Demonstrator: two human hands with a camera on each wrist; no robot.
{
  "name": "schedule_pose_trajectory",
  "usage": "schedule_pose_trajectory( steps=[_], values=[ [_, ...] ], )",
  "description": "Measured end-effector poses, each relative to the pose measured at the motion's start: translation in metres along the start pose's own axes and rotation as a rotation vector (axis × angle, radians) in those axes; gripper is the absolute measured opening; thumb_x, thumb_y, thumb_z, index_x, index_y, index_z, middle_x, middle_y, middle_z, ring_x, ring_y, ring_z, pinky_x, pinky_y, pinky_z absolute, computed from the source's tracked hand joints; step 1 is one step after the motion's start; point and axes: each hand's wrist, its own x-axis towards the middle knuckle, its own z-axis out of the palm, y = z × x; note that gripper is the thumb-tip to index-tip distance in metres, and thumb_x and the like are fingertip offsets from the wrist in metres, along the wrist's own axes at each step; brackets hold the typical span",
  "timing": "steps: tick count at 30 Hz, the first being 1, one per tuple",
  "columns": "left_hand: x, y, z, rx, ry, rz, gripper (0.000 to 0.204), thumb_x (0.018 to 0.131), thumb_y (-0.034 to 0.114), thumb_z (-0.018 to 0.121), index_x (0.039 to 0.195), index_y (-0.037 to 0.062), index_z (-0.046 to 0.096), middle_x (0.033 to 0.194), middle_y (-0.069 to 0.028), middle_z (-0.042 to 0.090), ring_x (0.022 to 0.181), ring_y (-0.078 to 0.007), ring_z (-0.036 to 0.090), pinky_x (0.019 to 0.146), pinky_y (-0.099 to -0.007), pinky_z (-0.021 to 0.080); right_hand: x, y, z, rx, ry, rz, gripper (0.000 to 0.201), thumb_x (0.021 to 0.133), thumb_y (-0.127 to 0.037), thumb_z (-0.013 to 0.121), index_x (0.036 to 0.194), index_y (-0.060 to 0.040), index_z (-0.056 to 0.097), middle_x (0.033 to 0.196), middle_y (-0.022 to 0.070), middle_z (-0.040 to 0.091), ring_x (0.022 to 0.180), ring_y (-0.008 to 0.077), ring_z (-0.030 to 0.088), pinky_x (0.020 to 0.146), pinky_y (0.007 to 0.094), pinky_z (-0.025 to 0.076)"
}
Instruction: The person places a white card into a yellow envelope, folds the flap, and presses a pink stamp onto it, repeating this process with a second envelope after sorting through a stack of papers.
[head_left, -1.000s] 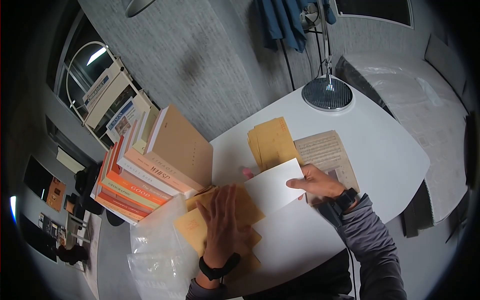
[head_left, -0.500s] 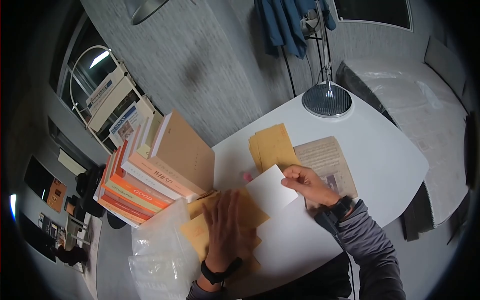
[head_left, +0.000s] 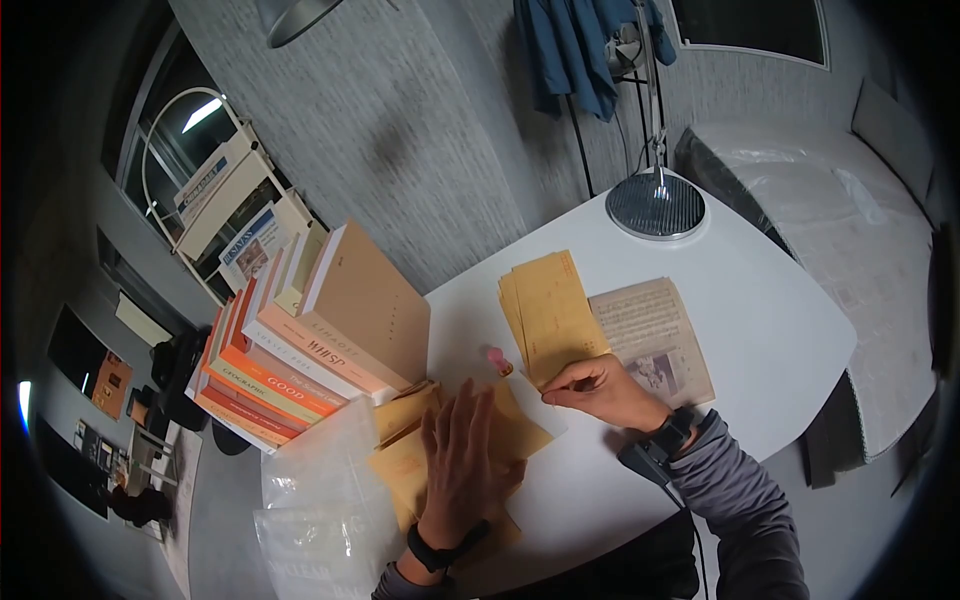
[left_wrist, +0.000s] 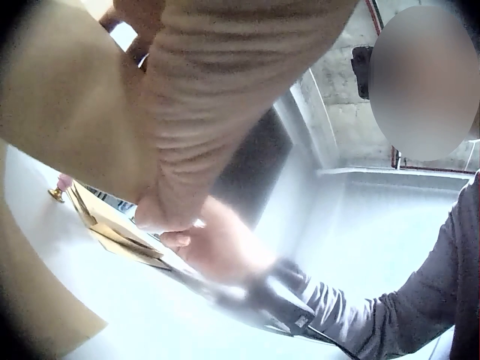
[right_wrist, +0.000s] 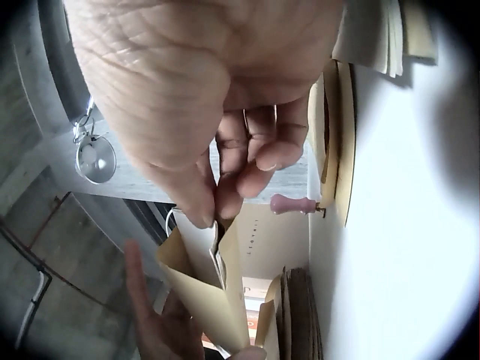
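Note:
In the head view, my left hand (head_left: pixel 462 455), fingers mostly extended, holds a kraft envelope (head_left: pixel 525 422). The right wrist view shows this envelope (right_wrist: pixel 206 304) with its mouth gaping and my left thumb at its lower edge. My right hand (head_left: pixel 608 392) pinches folded white paper (right_wrist: pixel 196 244) between thumb and fingertips, and the paper's lower part is inside the envelope's mouth. More kraft envelopes (head_left: pixel 405 412) lie beside and below my left hand. Just beyond the held envelope stands a stamp with a pink handle (head_left: pixel 496 356).
A stack of kraft envelopes (head_left: pixel 550 310) lies beyond my right hand, against a sheet-music booklet (head_left: pixel 650 325). At the left stand books (head_left: pixel 365 300), with clear plastic packaging (head_left: pixel 320 510) in front. A desk lamp's base (head_left: pixel 656 205) is at the far edge of the white table (head_left: pixel 770 330).
My right hand has moved the white paper leftward and down into the envelope; much less of it shows now. The left hand has shifted slightly right with the envelope.

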Motion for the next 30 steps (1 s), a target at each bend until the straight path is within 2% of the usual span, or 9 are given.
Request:
schedule_pose_trajectory(
  steps=[5, 8, 11, 17, 20, 24, 27, 29, 30],
  values=[
    [-0.001, 0.001, 0.001, -0.037, 0.01, 0.007, 0.098, 0.065, 0.029, 0.082, 0.148, 0.0049, 0.035, 0.15, -0.0251, 0.035, 0.131, -0.039, 0.041, 0.106, -0.0567, 0.03, -0.002, -0.002, 0.001, -0.243, 0.024, -0.145, 0.018, 0.087, -0.01, 0.075, 0.104, -0.0058, 0.076, 0.104, 0.0036, 0.064, 0.104, 0.0118, 0.06, 0.087, 0.0252, 0.048],
    [-0.001, 0.003, -0.001, -0.046, 0.021, -0.011, 0.099, 0.065, 0.03, 0.082, 0.148, 0.0043, 0.035, 0.149, -0.0266, 0.036, 0.13, -0.0396, 0.043, 0.105, -0.0552, 0.031, -0.005, -0.007, 0.008, -0.15, -0.006, -0.182, 0.02, 0.085, -0.013, 0.076, 0.105, -0.0073, 0.076, 0.112, 0.0044, 0.058, 0.111, 0.0149, 0.055, 0.096, 0.029, 0.043],
    [-0.002, 0.003, 0.001, -0.084, 0.043, 0.0, 0.099, 0.066, 0.031, 0.082, 0.148, 0.004, 0.035, 0.149, -0.0272, 0.036, 0.128, -0.04, 0.044, 0.104, -0.0544, 0.032, -0.005, -0.016, 0.011, -0.379, -0.105, -0.364, 0.022, 0.085, -0.015, 0.077, 0.105, -0.0053, 0.075, 0.114, 0.0062, 0.058, 0.109, 0.018, 0.057, 0.1, 0.032, 0.042],
    [-0.004, 0.006, 0.006, -0.078, 0.014, 0.011, 0.101, 0.066, 0.032, 0.083, 0.149, 0.0041, 0.034, 0.15, -0.0268, 0.035, 0.128, -0.0395, 0.045, 0.103, -0.0538, 0.033, -0.008, -0.017, 0.017, -0.319, -0.398, -0.104, 0.021, 0.087, -0.017, 0.076, 0.099, -0.0001, 0.072, 0.093, 0.0083, 0.062, 0.1, 0.0153, 0.056, 0.092, 0.0331, 0.042],
    [-0.005, 0.008, 0.003, -0.076, -0.004, 0.012, 0.1, 0.066, 0.032, 0.084, 0.149, 0.0038, 0.034, 0.152, -0.0261, 0.033, 0.128, -0.0393, 0.045, 0.103, -0.0533, 0.033, -0.011, -0.018, 0.023, -0.23, -0.257, -0.219, 0.031, 0.089, -0.015, 0.075, 0.072, 0.004, 0.058, 0.068, 0.0045, 0.05, 0.063, 0.0111, 0.042, 0.062, 0.0297, 0.038],
    [-0.005, 0.008, -0.001, -0.134, 0.026, 0.014, 0.099, 0.07, 0.027, 0.084, 0.15, 0.0024, 0.031, 0.15, -0.0253, 0.037, 0.127, -0.0391, 0.046, 0.103, -0.0492, 0.038, -0.007, -0.009, 0.016, -0.147, -0.219, -0.113, 0.031, 0.09, -0.011, 0.072, 0.07, 0.0034, 0.055, 0.065, 0.0002, 0.048, 0.064, 0.008, 0.04, 0.059, 0.0293, 0.036],
    [-0.004, 0.01, -0.015, -0.438, 0.025, -0.094, 0.101, 0.073, 0.026, 0.083, 0.152, 0.0006, 0.025, 0.144, -0.0255, 0.044, 0.122, -0.04, 0.051, 0.099, -0.0447, 0.045, -0.008, -0.019, 0.01, -0.035, -0.107, -0.028, 0.024, 0.09, -0.008, 0.072, 0.073, 0.0027, 0.059, 0.065, -0.0048, 0.049, 0.064, 0.0053, 0.039, 0.057, 0.0278, 0.035],
    [-0.002, 0.012, -0.027, -0.493, -0.01, -0.172, 0.095, 0.077, 0.017, 0.081, 0.15, -0.0041, 0.025, 0.142, -0.0224, 0.048, 0.12, -0.0333, 0.056, 0.097, -0.04, 0.047, -0.008, -0.022, 0.005, -0.008, -0.039, -0.002, 0.017, 0.09, -0.007, 0.072, 0.077, 0.0022, 0.064, 0.067, -0.0077, 0.052, 0.064, 0.0032, 0.041, 0.057, 0.0255, 0.036],
    [-0.002, 0.012, -0.032, -0.52, -0.03, -0.211, 0.092, 0.078, 0.013, 0.08, 0.149, -0.0064, 0.026, 0.141, -0.0208, 0.051, 0.119, -0.0299, 0.059, 0.096, -0.0376, 0.049, -0.008, -0.022, 0.005, 0.069, 0.003, 0.013, 0.008, 0.09, -0.005, 0.071, 0.088, 0.0025, 0.071, 0.073, -0.0074, 0.06, 0.069, 0.0013, 0.051, 0.061, 0.0209, 0.041]
  ],
)
